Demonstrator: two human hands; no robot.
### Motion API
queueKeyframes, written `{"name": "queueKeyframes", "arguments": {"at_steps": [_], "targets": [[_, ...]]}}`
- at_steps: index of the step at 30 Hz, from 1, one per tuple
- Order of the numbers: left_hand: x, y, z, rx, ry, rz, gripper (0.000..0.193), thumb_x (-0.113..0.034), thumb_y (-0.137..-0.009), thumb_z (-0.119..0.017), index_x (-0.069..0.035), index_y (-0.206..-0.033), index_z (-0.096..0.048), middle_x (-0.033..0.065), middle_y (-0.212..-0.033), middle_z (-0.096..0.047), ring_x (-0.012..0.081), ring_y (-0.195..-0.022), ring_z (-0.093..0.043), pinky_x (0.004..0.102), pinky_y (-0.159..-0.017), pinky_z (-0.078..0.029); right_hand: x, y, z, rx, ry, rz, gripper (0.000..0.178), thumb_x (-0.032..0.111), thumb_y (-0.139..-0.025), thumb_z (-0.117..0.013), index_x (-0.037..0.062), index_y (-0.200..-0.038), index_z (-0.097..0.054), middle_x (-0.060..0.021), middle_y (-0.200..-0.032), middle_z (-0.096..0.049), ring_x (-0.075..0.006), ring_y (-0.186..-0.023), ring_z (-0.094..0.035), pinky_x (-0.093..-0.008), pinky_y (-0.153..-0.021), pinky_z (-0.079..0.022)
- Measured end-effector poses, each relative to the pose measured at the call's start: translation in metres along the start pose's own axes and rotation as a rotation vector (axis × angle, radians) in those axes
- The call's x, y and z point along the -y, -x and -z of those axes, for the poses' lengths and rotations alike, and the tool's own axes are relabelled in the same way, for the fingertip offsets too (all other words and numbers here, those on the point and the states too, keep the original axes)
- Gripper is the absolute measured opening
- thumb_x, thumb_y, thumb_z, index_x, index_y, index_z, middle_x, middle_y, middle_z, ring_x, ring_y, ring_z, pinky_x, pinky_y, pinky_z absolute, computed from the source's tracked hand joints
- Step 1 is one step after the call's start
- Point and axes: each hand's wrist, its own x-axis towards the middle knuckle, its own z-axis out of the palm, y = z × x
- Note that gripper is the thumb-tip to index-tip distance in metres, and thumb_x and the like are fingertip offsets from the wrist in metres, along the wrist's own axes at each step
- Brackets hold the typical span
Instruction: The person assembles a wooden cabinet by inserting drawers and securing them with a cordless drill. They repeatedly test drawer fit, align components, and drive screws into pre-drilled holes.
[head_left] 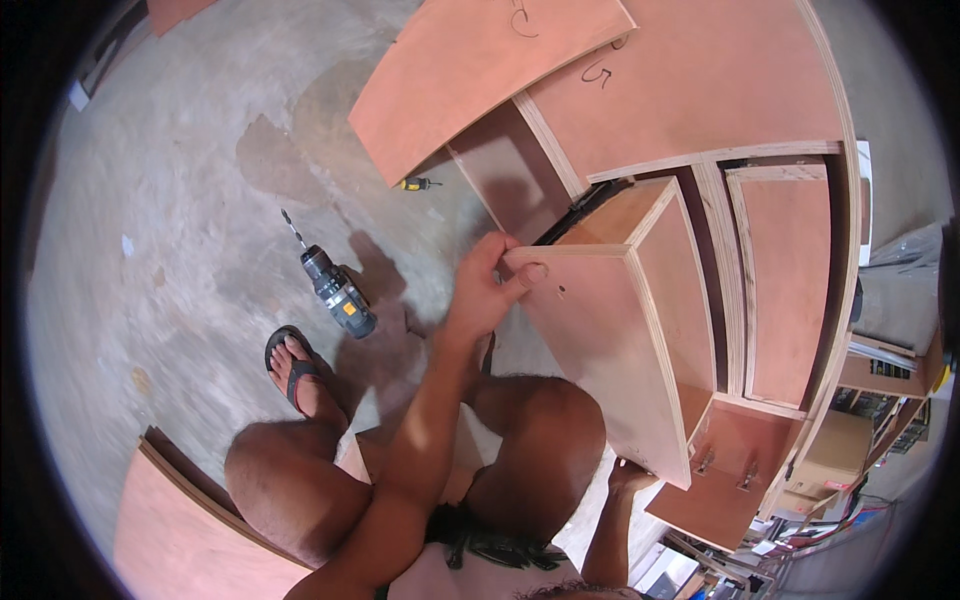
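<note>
A plywood drawer (600, 345) stands pulled out of a plywood cabinet (690, 90), its plain front panel facing me. My left hand (492, 285) is closed round the panel's upper left edge, thumb flat on the face near two small holes. At the panel's lower corner, my right hand (630, 476) grips the edge from beneath, with some fingers hidden behind the wood. A black drawer slide (580, 213) runs along the drawer's far side into the cabinet. Beside it sits a second drawer (785, 285) inside its opening.
A cordless drill (338, 290) with a long bit lies on the concrete floor to the left. Farther off is a yellow-black screwdriver (418, 185), beside a loose plywood panel (480, 75). An opened door (715, 470) with hinges is at lower right; another panel (180, 530) stands lower left.
</note>
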Motion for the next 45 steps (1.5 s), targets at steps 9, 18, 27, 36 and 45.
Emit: {"name": "queueKeyframes", "arguments": {"at_steps": [9, 18, 27, 36, 45], "targets": [[0.002, 0.002, 0.0, -0.04, -0.019, -0.085, 0.047, -0.037, -0.078, -0.085, -0.001, -0.096, -0.061, 0.0085, -0.087, -0.056, 0.0232, -0.081, -0.056, 0.0358, -0.074, -0.047, -0.002, -0.006, 0.01, 0.004, 0.031, -0.003, 0.094, 0.082, -0.084, -0.039, 0.0169, -0.152, -0.038, -0.0128, -0.155, -0.035, -0.0326, -0.145, -0.031, -0.0557, -0.112, -0.028], [0.004, 0.0, -0.001, -0.033, -0.035, -0.045, 0.048, -0.042, -0.08, -0.083, -0.002, -0.097, -0.063, 0.005, -0.087, -0.06, 0.0173, -0.084, -0.057, 0.0328, -0.077, -0.047, 0.0, 0.005, -0.013, -0.048, 0.003, 0.024, 0.092, 0.079, -0.084, -0.043, 0.0156, -0.15, -0.04, -0.0112, -0.153, -0.039, -0.0296, -0.142, -0.035, -0.0517, -0.109, -0.032], [0.001, 0.0, -0.001, -0.038, -0.001, -0.061, 0.047, -0.036, -0.075, -0.087, -0.002, -0.097, -0.063, 0.0112, -0.089, -0.059, 0.0298, -0.086, -0.059, 0.0389, -0.078, -0.047, 0.001, 0.022, -0.037, -0.08, 0.06, 0.062, 0.089, 0.077, -0.085, -0.043, 0.0142, -0.149, -0.041, -0.0122, -0.149, -0.042, -0.0291, -0.14, -0.038, -0.0505, -0.107, -0.033], [-0.002, -0.008, 0.0, -0.05, -0.029, -0.06, 0.046, -0.035, -0.074, -0.087, -0.002, -0.098, -0.065, 0.0113, -0.09, -0.062, 0.0298, -0.085, -0.06, 0.0384, -0.077, -0.049, 0.001, 0.029, -0.05, -0.092, 0.029, 0.072, 0.084, 0.072, -0.085, -0.048, 0.0133, -0.146, -0.045, -0.0121, -0.146, -0.045, -0.029, -0.138, -0.039, -0.0514, -0.107, -0.035], [-0.004, -0.002, 0.005, 0.016, -0.024, -0.066, 0.046, -0.034, -0.075, -0.087, -0.003, -0.097, -0.063, 0.0109, -0.09, -0.062, 0.0285, -0.083, -0.061, 0.0372, -0.075, -0.049, 0.002, 0.02, -0.041, -0.119, 0.08, 0.081, 0.088, 0.075, -0.083, -0.047, 0.0145, -0.147, -0.044, -0.0105, -0.146, -0.045, -0.0286, -0.138, -0.039, -0.0511, -0.108, -0.033]]}}
